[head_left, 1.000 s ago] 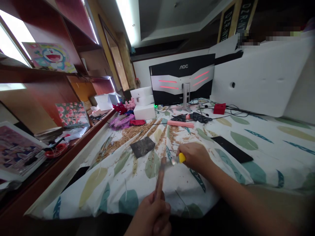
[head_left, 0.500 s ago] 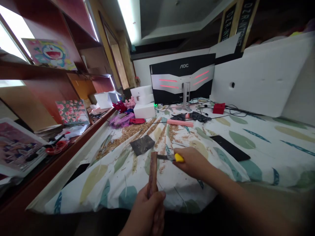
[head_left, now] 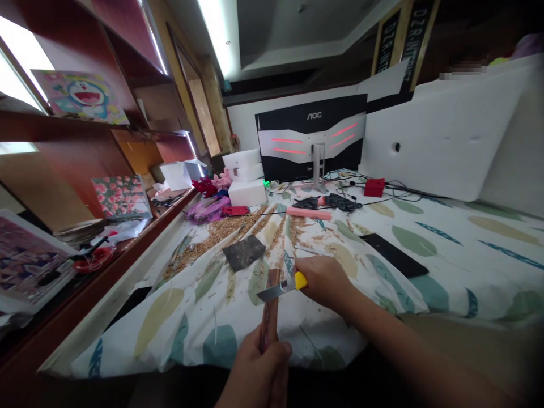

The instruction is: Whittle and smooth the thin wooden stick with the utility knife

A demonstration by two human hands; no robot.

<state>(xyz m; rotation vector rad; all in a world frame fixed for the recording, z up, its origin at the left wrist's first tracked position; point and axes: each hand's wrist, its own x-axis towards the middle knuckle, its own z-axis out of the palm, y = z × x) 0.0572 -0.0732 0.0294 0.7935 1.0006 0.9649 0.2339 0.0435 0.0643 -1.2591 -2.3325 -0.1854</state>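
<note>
My left hand is closed around the lower part of a narrow reddish-brown wooden stick, which points up and away from me over the near edge of the cloth. In my right hand is a yellow-handled utility knife, gripped with the fingers wrapped round its handle. The knife's blade crosses in front of the stick a little below its far end. Whether the edge bites into the wood I cannot tell. Just beyond the stick lies a dark grey sheet, possibly sandpaper.
Wood shavings are strewn over the leaf-patterned cloth. Farther back are a pink bar, dark gloves, a red box, white foam blocks and a monitor. A black phone-like slab lies at right; shelves line the left.
The knife has moved left and toward me, its blade going from beside the stick's far end to across its front. The stick is slightly more tilted to the right.
</note>
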